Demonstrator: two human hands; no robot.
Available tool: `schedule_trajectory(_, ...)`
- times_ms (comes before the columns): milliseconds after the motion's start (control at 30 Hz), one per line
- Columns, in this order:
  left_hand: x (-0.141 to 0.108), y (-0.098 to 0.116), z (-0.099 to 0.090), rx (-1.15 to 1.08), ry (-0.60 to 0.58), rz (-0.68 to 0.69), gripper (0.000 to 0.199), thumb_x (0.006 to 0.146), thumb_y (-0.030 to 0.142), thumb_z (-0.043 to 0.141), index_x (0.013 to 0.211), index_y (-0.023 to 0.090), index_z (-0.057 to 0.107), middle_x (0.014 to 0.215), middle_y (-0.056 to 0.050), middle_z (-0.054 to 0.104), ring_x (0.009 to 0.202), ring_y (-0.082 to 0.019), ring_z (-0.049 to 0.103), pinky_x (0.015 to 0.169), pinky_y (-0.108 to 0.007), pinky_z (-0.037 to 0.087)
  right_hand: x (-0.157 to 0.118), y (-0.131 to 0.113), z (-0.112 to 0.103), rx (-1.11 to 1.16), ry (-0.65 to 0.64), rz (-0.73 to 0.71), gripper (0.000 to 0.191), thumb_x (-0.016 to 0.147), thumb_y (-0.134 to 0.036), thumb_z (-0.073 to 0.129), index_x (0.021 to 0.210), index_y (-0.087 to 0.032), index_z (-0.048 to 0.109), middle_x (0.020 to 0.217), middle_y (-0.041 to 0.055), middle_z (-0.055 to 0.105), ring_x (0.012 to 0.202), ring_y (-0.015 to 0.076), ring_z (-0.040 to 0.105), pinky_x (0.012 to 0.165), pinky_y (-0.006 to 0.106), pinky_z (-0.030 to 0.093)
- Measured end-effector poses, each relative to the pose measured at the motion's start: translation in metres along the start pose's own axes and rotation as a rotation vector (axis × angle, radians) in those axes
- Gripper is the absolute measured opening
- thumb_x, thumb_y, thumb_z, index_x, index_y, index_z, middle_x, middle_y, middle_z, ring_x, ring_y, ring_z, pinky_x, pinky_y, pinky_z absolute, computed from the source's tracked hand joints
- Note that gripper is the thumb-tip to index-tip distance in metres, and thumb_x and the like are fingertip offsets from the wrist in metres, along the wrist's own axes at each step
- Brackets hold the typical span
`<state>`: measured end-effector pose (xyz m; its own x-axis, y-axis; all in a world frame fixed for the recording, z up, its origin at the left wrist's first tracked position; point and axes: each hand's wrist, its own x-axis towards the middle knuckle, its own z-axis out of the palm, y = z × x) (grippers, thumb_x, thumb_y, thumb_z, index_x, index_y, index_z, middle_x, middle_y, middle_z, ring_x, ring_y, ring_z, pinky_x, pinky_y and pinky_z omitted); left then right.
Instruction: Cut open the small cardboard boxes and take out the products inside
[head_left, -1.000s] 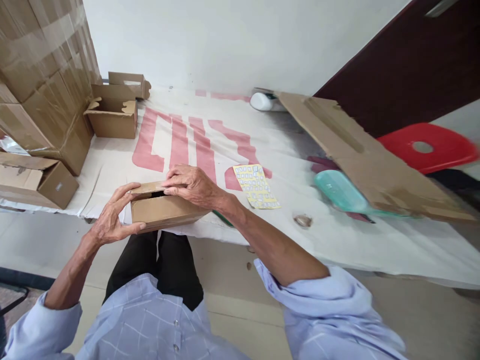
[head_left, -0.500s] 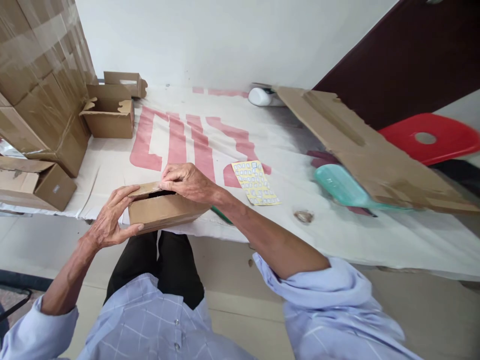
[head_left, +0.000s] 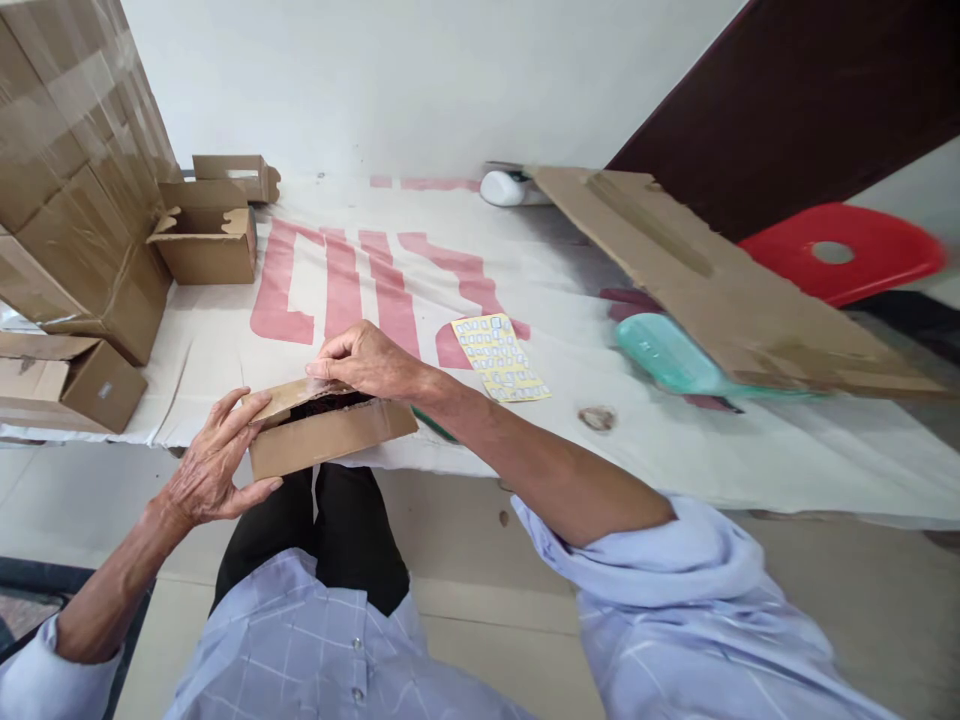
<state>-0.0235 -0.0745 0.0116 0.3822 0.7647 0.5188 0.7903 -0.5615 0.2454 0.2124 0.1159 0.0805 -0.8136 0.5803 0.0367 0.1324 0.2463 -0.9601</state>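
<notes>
Held carton (head_left: 334,440): inside is dark, contents unreadable. Left end is partly covered by the left hand (head_left: 217,460); right hand (head_left: 360,358) blocks part of the flap (head_left: 281,400), some fingers tucked out of sight. Green item (head_left: 435,425) behind the right forearm (head_left: 517,455): only a sliver shows, can't ID. Carton stack (head_left: 82,190) runs off top and left; the labelled carton (head_left: 112,375) below is clipped left too, label too small to read. Sticker sheet (head_left: 501,358): marks illegible. Cardboard sheet (head_left: 727,285) hides part of the white container (head_left: 501,188), teal item (head_left: 664,352) and red seat (head_left: 885,250); right side's smeared. Brownish thing (head_left: 598,418) on the bench (head_left: 675,460): too blurry to call.
</notes>
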Motion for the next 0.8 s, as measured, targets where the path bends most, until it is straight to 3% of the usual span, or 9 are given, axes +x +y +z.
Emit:
schedule_trajectory(100, -0.003, 0.004, 0.000, 0.004, -0.009, 0.008, 0.077, 0.095, 0.049, 0.081, 0.162, 0.026, 0.051, 0.165, -0.022, 0.056, 0.155, -0.051, 0.049, 0.123, -0.076, 0.048, -0.003, 0.002, 0.000, 0.041, 0.048, 0.044, 0.055, 0.074, -0.060, 0.089, 0.054, -0.018, 0.060, 0.054, -0.0035, 0.046, 0.055, 0.0079, 0.039, 0.049, 0.024, 0.030)
schedule_trajectory(233, -0.009, 0.014, 0.001, -0.004, -0.015, 0.049, 0.076, 0.094, 0.044, 0.083, 0.161, 0.030, 0.051, 0.162, -0.019, 0.062, 0.160, -0.052, 0.043, 0.119, -0.075, 0.053, -0.004, 0.011, -0.009, 0.231, 0.169, 0.099, 0.059, 0.066, -0.066, 0.098, 0.063, -0.018, 0.064, 0.068, 0.0014, 0.062, 0.063, 0.0120, 0.057, 0.059, 0.027, 0.056)
schedule_trajectory(300, -0.012, 0.020, 0.001, -0.006, -0.023, 0.066, 0.073, 0.095, 0.041, 0.083, 0.160, 0.028, 0.052, 0.160, -0.019, 0.064, 0.162, -0.052, 0.041, 0.116, -0.071, 0.057, -0.006, 0.016, -0.015, 0.313, 0.231, 0.107, 0.062, 0.065, -0.072, 0.098, 0.069, -0.019, 0.066, 0.073, 0.0019, 0.065, 0.064, 0.0128, 0.061, 0.063, 0.030, 0.062)
schedule_trajectory(467, -0.012, 0.028, 0.000, 0.023, -0.031, 0.077, 0.068, 0.095, 0.039, 0.082, 0.156, 0.024, 0.055, 0.158, -0.020, 0.064, 0.163, -0.052, 0.041, 0.113, -0.067, 0.061, -0.023, 0.013, -0.014, 0.224, 0.311, -0.046, 0.061, 0.077, -0.078, 0.088, 0.074, -0.021, 0.067, 0.076, 0.0021, 0.068, 0.062, 0.0137, 0.061, 0.064, 0.032, 0.060)
schedule_trajectory(633, -0.006, 0.022, -0.005, 0.036, -0.024, 0.064, 0.079, 0.097, 0.045, 0.079, 0.166, 0.032, 0.045, 0.160, -0.017, 0.064, 0.158, -0.051, 0.048, 0.112, -0.074, 0.060, -0.052, -0.008, 0.003, -0.085, 0.263, -0.331, 0.047, 0.096, -0.065, 0.078, 0.077, -0.023, 0.072, 0.080, 0.0040, 0.070, 0.076, 0.0185, 0.063, 0.076, 0.034, 0.057)
schedule_trajectory(733, -0.003, 0.017, -0.010, 0.009, 0.029, 0.064, 0.099, 0.089, 0.041, 0.082, 0.175, 0.045, 0.033, 0.175, -0.005, 0.052, 0.155, -0.050, 0.052, 0.111, -0.079, 0.060, -0.067, -0.007, 0.000, -0.116, 0.378, -0.347, 0.047, 0.100, -0.066, 0.073, 0.083, -0.022, 0.073, 0.084, 0.0040, 0.069, 0.078, 0.0177, 0.062, 0.076, 0.032, 0.054)
schedule_trajectory(800, -0.002, 0.005, -0.010, -0.001, 0.123, 0.038, 0.103, 0.083, 0.040, 0.077, 0.174, 0.057, 0.032, 0.181, 0.013, 0.040, 0.150, -0.051, 0.055, 0.103, -0.083, 0.061, -0.075, 0.008, -0.016, -0.125, 0.525, -0.284, 0.049, 0.101, -0.070, 0.069, 0.087, -0.023, 0.073, 0.086, 0.0029, 0.068, 0.076, 0.0163, 0.061, 0.073, 0.030, 0.052)
